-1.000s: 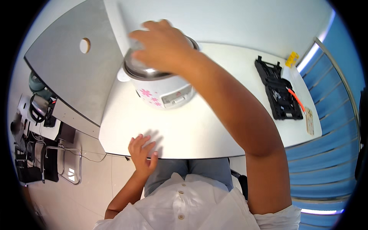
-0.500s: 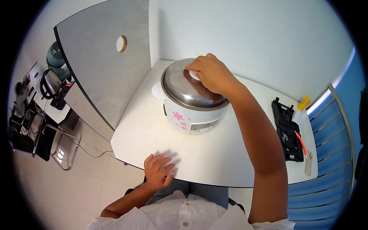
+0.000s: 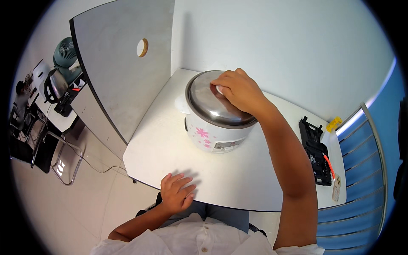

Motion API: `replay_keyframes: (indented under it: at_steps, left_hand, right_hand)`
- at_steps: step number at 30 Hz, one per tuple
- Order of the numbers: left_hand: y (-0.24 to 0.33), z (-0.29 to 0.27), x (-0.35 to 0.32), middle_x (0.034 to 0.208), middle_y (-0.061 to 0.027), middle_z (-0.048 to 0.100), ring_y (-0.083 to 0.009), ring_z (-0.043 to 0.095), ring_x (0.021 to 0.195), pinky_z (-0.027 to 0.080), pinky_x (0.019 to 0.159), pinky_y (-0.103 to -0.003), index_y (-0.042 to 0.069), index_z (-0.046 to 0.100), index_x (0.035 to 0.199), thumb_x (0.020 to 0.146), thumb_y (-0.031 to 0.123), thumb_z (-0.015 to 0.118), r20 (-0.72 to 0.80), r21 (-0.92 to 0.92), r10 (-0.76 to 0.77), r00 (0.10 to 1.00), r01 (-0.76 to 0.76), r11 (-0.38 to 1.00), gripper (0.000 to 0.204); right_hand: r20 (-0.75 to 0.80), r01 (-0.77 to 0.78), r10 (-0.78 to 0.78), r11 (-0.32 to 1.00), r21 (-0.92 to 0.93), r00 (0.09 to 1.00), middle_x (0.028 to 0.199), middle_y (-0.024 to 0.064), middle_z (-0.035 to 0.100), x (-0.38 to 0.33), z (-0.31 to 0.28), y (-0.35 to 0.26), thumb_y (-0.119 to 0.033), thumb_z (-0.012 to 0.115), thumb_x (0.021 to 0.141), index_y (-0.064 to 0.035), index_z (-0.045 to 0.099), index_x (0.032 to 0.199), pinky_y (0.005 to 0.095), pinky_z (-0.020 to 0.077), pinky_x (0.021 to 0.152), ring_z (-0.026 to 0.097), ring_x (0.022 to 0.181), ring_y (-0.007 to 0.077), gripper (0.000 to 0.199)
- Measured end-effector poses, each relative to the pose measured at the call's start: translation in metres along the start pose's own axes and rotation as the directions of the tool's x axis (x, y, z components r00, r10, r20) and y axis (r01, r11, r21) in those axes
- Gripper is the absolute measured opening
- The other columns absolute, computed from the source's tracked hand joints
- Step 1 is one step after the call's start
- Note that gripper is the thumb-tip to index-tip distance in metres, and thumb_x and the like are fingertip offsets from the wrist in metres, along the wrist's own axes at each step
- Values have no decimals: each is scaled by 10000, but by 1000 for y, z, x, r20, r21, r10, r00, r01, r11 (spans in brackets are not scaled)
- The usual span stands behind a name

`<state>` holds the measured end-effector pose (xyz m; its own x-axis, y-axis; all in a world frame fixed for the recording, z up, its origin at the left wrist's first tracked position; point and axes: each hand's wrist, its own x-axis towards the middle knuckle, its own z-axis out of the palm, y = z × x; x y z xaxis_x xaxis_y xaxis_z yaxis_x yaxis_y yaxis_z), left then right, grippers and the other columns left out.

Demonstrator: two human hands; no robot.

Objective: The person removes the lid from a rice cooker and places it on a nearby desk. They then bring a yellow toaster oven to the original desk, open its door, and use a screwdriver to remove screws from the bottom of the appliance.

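A white rice cooker (image 3: 199,135) with pink flowers on its side stands on the white table, toward the back. Its round metal lid (image 3: 203,95) sits on top. My right hand (image 3: 241,91) is closed around the small knob at the lid's centre, which the fingers mostly cover. Over the table's near edge, my left hand (image 3: 176,193) is held open with its fingers apart, touching nothing I can make out.
On the table's right lies an open black tool case (image 3: 314,148) with an orange flexible shaft (image 3: 328,165). A yellow object (image 3: 334,124) is behind it. A grey partition (image 3: 123,55) borders the left, a metal railing (image 3: 380,170) the right. A kettle (image 3: 56,85) and fan (image 3: 66,53) stand beyond the partition.
My view has shifted slightly, so the cooker appears a little lower and further right. My right hand stays on the lid's knob, and my left hand keeps its pose near the table edge.
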<state>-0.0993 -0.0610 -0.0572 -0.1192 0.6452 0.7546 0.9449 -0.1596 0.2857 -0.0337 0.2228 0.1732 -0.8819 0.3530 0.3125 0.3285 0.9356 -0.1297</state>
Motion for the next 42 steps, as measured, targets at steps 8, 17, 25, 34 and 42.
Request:
replay_keyframes:
  at_steps: [8,17,25,34,42]
  left_hand:
    - [2,-4,0,1163,-73,609,-305,482,1183,262,1041,-512,117,675,982,755,239,626,61,-59,-52,997,55,997,262]
    - [7,-8,20,1298,-164,512,-343,432,1256,265,1086,-474,18,538,1221,804,165,593,95,-171,-276,956,289,942,446]
    - [-59,-3,101,1434,-109,399,-244,346,1345,247,1113,-395,42,366,1402,1000,403,386,66,-616,-594,802,501,608,541]
    - [-133,96,152,1323,-96,517,-220,505,1199,404,1005,-343,5,426,1344,984,406,428,190,-857,-778,599,487,166,539]
    - [-141,91,111,1323,-157,510,-255,531,1176,436,990,-388,47,402,1383,969,444,408,404,-897,-535,742,435,-75,573]
  right_hand:
    - [-480,61,210,871,488,852,1329,105,532,-62,-33,34,-224,629,870,-119,452,1383,363,418,985,518,1148,244,553]
    - [19,-454,777,348,820,629,1224,71,573,-203,49,98,-300,536,926,-93,437,1376,336,449,877,537,1053,167,505]
    - [201,-298,613,58,953,764,1394,164,429,-180,110,71,-467,391,986,-67,300,1436,433,410,1001,451,1248,285,609]
    - [116,-141,650,-14,990,751,1357,145,462,-196,119,67,-481,391,987,-32,365,1382,409,382,1025,443,1247,254,598]
    - [102,-96,719,-49,994,687,1306,136,496,-197,129,76,-544,444,946,-31,370,1355,417,394,1004,463,1236,242,660]
